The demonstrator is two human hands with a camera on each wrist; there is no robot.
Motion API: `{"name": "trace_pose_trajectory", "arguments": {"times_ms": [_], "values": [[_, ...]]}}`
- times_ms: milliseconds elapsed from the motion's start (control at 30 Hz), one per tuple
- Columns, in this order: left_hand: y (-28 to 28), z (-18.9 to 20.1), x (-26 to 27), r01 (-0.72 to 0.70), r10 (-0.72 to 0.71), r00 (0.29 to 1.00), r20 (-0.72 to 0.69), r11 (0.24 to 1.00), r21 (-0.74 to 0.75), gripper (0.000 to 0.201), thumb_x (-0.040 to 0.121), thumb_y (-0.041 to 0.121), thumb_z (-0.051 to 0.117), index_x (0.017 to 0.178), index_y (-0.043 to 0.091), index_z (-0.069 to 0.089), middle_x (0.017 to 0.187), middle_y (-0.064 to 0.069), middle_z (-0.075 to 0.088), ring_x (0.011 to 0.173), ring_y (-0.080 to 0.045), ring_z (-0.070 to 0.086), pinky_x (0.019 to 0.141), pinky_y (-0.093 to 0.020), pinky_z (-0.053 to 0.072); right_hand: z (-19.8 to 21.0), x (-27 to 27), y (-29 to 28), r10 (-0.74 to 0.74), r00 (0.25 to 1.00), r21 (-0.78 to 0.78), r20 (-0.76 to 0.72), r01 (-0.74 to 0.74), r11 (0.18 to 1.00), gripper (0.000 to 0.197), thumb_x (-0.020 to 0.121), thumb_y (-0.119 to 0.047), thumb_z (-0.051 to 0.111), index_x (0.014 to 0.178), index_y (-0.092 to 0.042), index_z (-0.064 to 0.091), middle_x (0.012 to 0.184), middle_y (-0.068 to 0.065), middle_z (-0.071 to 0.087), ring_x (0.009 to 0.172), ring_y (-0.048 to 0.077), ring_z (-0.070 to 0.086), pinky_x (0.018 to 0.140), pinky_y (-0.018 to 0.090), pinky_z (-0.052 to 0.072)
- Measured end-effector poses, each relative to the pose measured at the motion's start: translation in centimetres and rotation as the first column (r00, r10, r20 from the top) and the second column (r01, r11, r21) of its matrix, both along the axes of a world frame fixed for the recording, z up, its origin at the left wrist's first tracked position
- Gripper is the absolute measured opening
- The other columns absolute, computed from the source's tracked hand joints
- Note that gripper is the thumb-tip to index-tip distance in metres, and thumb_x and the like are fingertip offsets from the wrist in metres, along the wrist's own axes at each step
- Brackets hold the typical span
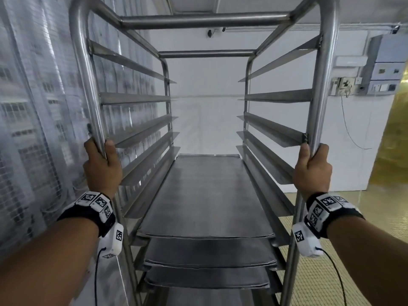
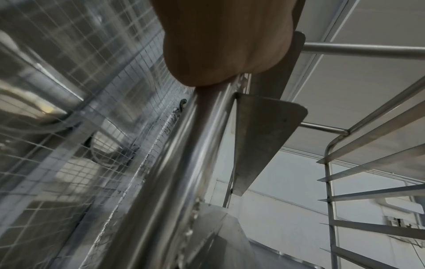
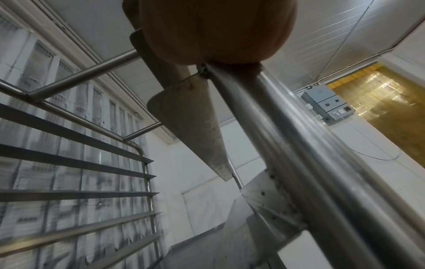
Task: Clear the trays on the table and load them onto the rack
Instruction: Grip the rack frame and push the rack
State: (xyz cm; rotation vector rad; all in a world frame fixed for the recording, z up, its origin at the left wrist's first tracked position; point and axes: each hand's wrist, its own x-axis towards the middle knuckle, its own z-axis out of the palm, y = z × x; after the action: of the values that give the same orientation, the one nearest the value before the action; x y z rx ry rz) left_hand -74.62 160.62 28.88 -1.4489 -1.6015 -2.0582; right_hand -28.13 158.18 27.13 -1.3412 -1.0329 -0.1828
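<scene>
White-walled room, tiled floor (image 1: 344, 272); mesh screen (image 1: 33, 129) just outside your left hand, yellow strip curtain (image 1: 395, 140) and a wall box (image 1: 388, 62) beyond your right hand.

Item: rack (image 1: 207, 17). Steel tube frame, open front toward you, angled runners up both sides. Stands directly between your hands.

Item: left hand (image 1: 102, 166). Wrapped round the near left post, thumb up the inner side. The left wrist view shows the palm (image 2: 220, 45) pressed on the tube.

Item: right hand (image 1: 312, 166). Wrapped round the near right post, thumb up along the tube. The right wrist view confirms the same hold (image 3: 218, 31).

Item: trays (image 1: 205, 195). At least three seated on the runners, the topmost just below hand level, two more visible under its front edge. All flat, dark, bare on top. A further metal surface at the very bottom; you cannot tell whether it is a tray or the base.

Item: free runners. Several pairs above your hands carry nothing.

Status, as a judgement: loading is partly done, with cleared trays already in place. No desk is in view, so you cannot tell how many trays remain there. With both hands on the posts, you look set to move or steady the rack, not to load.
</scene>
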Motion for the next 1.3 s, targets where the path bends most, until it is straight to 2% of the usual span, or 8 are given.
{"name": "trace_pose_trajectory", "arguments": {"times_ms": [167,233,400,667,800,1033,1167,1300], "values": [[3.8,0.1,-0.8,-0.004,0.005,1.0,0.023,1.0,-0.029,0.054,0.103,0.054,0.033,0.14,0.014,0.037,0.103,-0.025,0.066,0.088,-0.049,0.061,0.068,-0.043,0.043,0.1,-0.6,3.3,-0.006,1.0,0.014,0.002,0.006,1.0,0.039,0.105,-0.046,0.038,0.105,-0.007,0.036,0.062,0.009,0.05,0.059,0.037,0.052,0.057,0.039,0.039],[5.2,0.1,-0.7,-0.012,0.013,1.0,0.021,0.999,-0.041,0.059,0.103,0.055,0.032,0.147,0.016,0.032,0.109,-0.025,0.065,0.093,-0.049,0.059,0.073,-0.048,0.044,0.2,-0.6,4.6,-0.017,1.0,0.014,-0.003,0.017,1.0,0.039,0.105,-0.045,0.038,0.105,-0.006,0.037,0.061,0.007,0.049,0.061,0.038,0.051,0.058,0.04,0.038],[8.1,0.3,-0.1,-0.005,0.006,1.0,0.007,0.999,-0.047,0.062,0.104,0.052,0.031,0.157,0.023,0.017,0.115,-0.027,0.065,0.096,-0.049,0.06,0.077,-0.049,0.047,0.0,-0.3,8.3,-0.038,0.999,0.015,0.009,0.038,0.999,0.042,0.105,-0.048,0.037,0.107,-0.005,0.037,0.065,0.012,0.049,0.065,0.041,0.052,0.059,0.041,0.039],[14.9,-0.1,0.9,0.003,-0.002,1.0,0.012,1.0,-0.026,0.055,0.103,0.054,0.033,0.141,0.013,0.037,0.111,-0.025,0.066,0.093,-0.048,0.063,0.072,-0.043,0.045,-0.4,1.2,15.1,-0.041,0.999,0.064,0.021,0.04,0.997,0.046,0.105,-0.049,0.036,0.109,-0.003,0.039,0.066,0.017,0.052,0.062,0.041,0.051,0.057,0.039,0.035],[18.5,-0.1,1.8,-0.009,0.009,1.0,-0.016,1.0,-0.018,0.052,0.104,0.051,0.035,0.137,0.01,0.039,0.106,-0.024,0.067,0.088,-0.047,0.064,0.067,-0.037,0.04,-0.3,2.1,18.8,-0.016,1.0,0.036,-0.007,0.016,0.999,0.043,0.105,-0.049,0.036,0.105,-0.006,0.037,0.06,0.007,0.046,0.06,0.037,0.047,0.058,0.037,0.032],[24.7,0.0,3.8,-0.083,0.082,0.997,-0.012,0.996,-0.041,0.051,0.105,0.047,0.035,0.139,0.009,0.037,0.109,-0.029,0.066,0.091,-0.051,0.061,0.07,-0.046,0.043,-0.2,3.6,26.0,0.02,1.0,0.043,0.002,-0.02,0.999,0.037,0.106,-0.046,0.037,0.102,-0.01,0.035,0.059,0.005,0.045,0.052,0.024,0.043,0.051,0.035,0.022],[28.2,0.1,4.8,-0.108,0.107,0.994,-0.017,0.994,-0.036,0.05,0.106,0.043,0.036,0.139,0.005,0.039,0.104,-0.031,0.065,0.086,-0.052,0.061,0.066,-0.039,0.034,-0.2,4.5,30.2,0.054,0.998,0.025,-0.014,-0.054,0.998,0.034,0.105,-0.046,0.038,0.102,-0.012,0.035,0.06,0.005,0.047,0.055,0.032,0.045,0.054,0.036,0.029],[31.8,-0.1,5.4,-0.12,0.12,0.993,0.005,0.992,-0.039,0.054,0.105,0.048,0.034,0.143,0.01,0.035,0.104,-0.032,0.065,0.085,-0.052,0.061,0.066,-0.041,0.038,-0.2,5.1,34.7,0.073,0.997,0.012,-0.022,-0.073,0.997,0.035,0.105,-0.045,0.039,0.105,-0.011,0.037,0.062,0.007,0.05,0.059,0.036,0.05,0.057,0.037,0.036]]}}
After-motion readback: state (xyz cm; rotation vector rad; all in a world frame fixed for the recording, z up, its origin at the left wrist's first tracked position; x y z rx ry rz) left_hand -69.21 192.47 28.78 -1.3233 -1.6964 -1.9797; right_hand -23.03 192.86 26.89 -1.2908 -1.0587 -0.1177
